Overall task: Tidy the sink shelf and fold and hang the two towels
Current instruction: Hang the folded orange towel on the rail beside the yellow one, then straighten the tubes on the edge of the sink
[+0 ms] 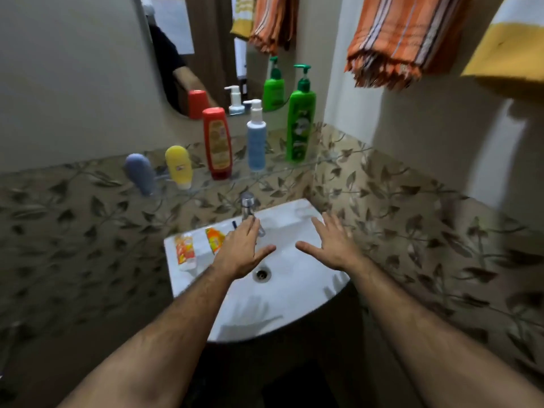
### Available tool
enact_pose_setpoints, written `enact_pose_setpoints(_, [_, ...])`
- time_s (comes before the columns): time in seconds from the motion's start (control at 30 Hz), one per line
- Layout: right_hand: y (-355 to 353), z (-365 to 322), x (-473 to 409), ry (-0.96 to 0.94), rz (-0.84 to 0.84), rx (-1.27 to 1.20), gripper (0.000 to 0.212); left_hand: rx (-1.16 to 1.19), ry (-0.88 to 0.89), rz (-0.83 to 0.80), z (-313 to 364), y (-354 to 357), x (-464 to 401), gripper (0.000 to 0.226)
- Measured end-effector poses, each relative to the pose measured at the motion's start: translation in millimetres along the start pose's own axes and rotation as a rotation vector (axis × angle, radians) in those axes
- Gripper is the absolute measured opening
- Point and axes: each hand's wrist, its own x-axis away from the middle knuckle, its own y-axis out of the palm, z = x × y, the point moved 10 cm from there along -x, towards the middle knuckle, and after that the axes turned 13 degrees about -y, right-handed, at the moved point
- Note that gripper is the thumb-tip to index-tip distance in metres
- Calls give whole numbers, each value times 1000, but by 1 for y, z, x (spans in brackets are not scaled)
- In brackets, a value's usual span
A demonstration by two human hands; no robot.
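both hands are hovering over the sink [294, 304], fingers spread apart and holding nothing. the left hand [241, 248] is reaching toward the tap [248, 209], and just to the tap's left two small tubes [185, 250] are lying on the sink rim, long axes running roughly front to back. the left hand is plainly the nearer one to them. the right hand [335, 245] is sitting to the tap's right. above the tap, bottles are standing in a row on the glass shelf [318, 160]; up and right of it, the orange striped towel [406, 39] and yellow towel [512, 48] are already hanging folded.
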Motion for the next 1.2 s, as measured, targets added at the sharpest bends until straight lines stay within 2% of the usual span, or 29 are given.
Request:
enact_pose_setpoints(0.1, [35, -32, -8, -81, -58, 24, 123, -47, -78, -41, -45, 16, 26, 118])
enact_pose_setpoints(0.27, [85, -83, -20, -169, -131, 0, 106, -71, -217, -73, -110, 31, 60, 119])
enact_pose_setpoints(0.37, [107, -113, -27, -205, -163, -13, 115, -83, -273, -81, -140, 29, 77, 120])
enact_pose_setpoints(0.5, [128, -148, -32, -249, -188, -26, 125, -60, -358, -126, -184, 33, 91, 93])
enact_pose_setpoints(0.67, [147, -169, -43, -248, -231, -19, 97, -32, -414, -110, -220, 32, 95, 87])
enact_pose_setpoints(0.97, [165, -160, -98, -217, -258, -101, 91, 9, -490, -106, -233, 47, 53, 87])
enact_pose_setpoints(1.1, [164, -148, -144, -235, -166, -187, 81, 25, -543, -46, -236, 48, 17, 81])
enact_pose_setpoints(1.2, [161, -138, -177, -234, -69, -233, 63, 11, -608, 44, -239, 43, -7, 61])
